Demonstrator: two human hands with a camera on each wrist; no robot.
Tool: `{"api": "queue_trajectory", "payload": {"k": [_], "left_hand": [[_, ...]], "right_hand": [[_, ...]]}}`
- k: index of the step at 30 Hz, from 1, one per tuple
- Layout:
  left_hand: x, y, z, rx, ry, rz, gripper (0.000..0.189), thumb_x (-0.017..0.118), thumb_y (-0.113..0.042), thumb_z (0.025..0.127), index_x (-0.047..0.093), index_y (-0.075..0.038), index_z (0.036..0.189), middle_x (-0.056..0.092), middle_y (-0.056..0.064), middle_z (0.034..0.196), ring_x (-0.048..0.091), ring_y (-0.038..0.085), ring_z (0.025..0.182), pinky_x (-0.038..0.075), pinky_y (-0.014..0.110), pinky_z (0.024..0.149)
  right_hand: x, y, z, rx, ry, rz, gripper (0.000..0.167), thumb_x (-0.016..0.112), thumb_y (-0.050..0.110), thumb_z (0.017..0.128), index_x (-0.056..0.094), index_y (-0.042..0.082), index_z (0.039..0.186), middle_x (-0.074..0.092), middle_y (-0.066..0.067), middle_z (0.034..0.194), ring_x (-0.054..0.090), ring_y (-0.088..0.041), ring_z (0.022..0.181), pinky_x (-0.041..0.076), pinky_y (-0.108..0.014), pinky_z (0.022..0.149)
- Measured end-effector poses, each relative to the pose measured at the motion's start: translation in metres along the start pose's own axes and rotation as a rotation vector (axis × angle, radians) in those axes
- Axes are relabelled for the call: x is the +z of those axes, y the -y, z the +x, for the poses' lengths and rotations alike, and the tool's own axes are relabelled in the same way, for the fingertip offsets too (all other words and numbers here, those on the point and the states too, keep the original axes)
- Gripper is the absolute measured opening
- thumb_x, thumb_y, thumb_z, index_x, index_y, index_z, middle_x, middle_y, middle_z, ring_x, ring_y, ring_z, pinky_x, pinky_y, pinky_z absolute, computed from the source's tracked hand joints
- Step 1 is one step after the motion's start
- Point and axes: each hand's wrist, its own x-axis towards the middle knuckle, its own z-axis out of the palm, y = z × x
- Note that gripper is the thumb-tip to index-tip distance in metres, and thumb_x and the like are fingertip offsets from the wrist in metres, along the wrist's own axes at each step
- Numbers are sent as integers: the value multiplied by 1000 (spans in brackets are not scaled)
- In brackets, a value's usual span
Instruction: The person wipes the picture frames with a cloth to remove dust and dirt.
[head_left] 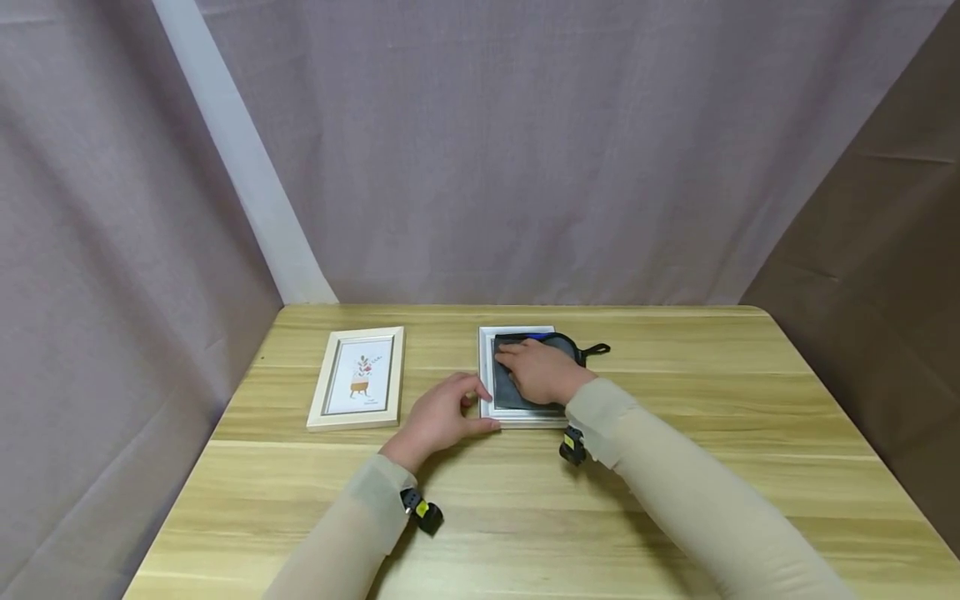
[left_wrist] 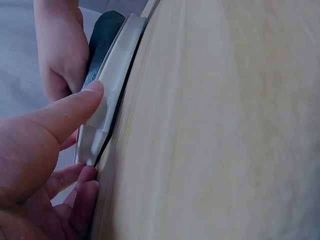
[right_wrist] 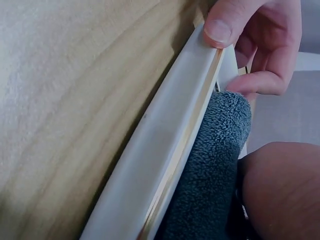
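Note:
A white picture frame [head_left: 486, 354] lies flat on the wooden table, mostly covered by a dark grey cleaning cloth [head_left: 517, 400]. The cloth has a black edge and a hanging loop [head_left: 597, 350]; its side seen in the right wrist view is fluffy and blue-green [right_wrist: 215, 150]. My right hand [head_left: 542, 372] presses on top of the cloth with fingers stretched toward the frame's left side. At the near left corner, my left hand [head_left: 442, 414] holds the frame, thumb [left_wrist: 75, 110] on the near edge and fingers around the left side. The frame's picture is hidden under the cloth.
To the left lies a second, cream picture frame [head_left: 396, 379] with a plant print. A grey curtain [head_left: 525, 167] hangs behind the table's [head_left: 675, 333] far edge. Each wrist wears a small black camera [head_left: 426, 512].

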Motion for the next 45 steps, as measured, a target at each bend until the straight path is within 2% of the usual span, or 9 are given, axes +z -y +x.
{"api": "queue_trajectory", "payload": {"k": [9, 21, 24, 28, 32, 34, 37, 41, 45], "left_hand": [[0, -1, 1, -18, 11, 16, 37, 92, -53, 88, 69, -33, 108, 66, -6, 128, 61, 14, 92, 52, 39, 80], [-1, 3, 0, -41, 10, 14, 40, 92, -57, 86, 69, -33, 108, 65, -5, 133, 61, 14, 91, 51, 38, 77], [0, 5, 1, -35, 6, 23, 39, 92, -57, 86, 69, -35, 108, 66, -5, 132, 61, 13, 92, 52, 38, 78], [1, 5, 2, -27, 6, 31, 39, 92, -58, 86, 69, -35, 108, 66, -6, 132, 62, 14, 93, 53, 40, 80], [3, 3, 2, -22, 11, 26, 39, 91, -59, 86, 70, -36, 109, 66, -7, 132, 62, 14, 94, 52, 40, 80], [4, 2, 2, -22, 13, 20, 40, 91, -59, 86, 70, -35, 109, 65, -7, 129, 61, 14, 93, 52, 40, 80], [3, 2, 1, -28, 16, 13, 40, 92, -58, 85, 70, -35, 109, 64, -8, 123, 60, 14, 92, 51, 39, 79], [0, 1, 0, -36, 18, 12, 40, 93, -57, 85, 69, -35, 109, 63, -8, 121, 59, 14, 91, 50, 39, 79], [0, 0, 0, -31, 23, 20, 40, 92, -55, 86, 70, -33, 110, 64, -7, 125, 59, 14, 91, 51, 39, 79]], "right_hand": [[5, -1, 0, -3, -34, 5, 48, 52, 19, 116, 54, 4, 161, 49, -15, 168, 45, -36, 155, 33, -51, 128], [8, 13, -15, -49, -75, 3, 46, 53, 17, 115, 58, 0, 157, 53, -20, 164, 51, -40, 149, 42, -52, 121], [6, 12, -21, -63, -84, 47, 46, 56, 16, 114, 57, -1, 157, 52, -20, 164, 51, -41, 149, 43, -53, 120], [2, 2, -39, -69, -178, 158, 44, 63, 16, 112, 62, 1, 154, 55, -19, 161, 53, -40, 148, 45, -56, 119], [3, -10, -71, -60, -318, 204, 32, 72, 19, 109, 75, 7, 139, 69, -11, 143, 64, -34, 134, 52, -55, 110], [8, -15, -89, -57, -347, 209, 28, 76, 21, 106, 78, 10, 132, 72, -8, 134, 66, -32, 126, 55, -54, 105], [18, -19, -109, -63, -348, 203, 32, 83, 24, 101, 79, 12, 130, 72, -6, 132, 67, -30, 122, 56, -54, 103], [31, -22, -119, -106, -372, 161, 44, 90, 17, 93, 77, 10, 134, 70, -8, 138, 66, -31, 126, 55, -53, 106], [39, -24, -118, -150, -419, 158, 46, 92, 3, 87, 78, 9, 131, 73, -7, 133, 67, -29, 123, 56, -49, 104]]}}
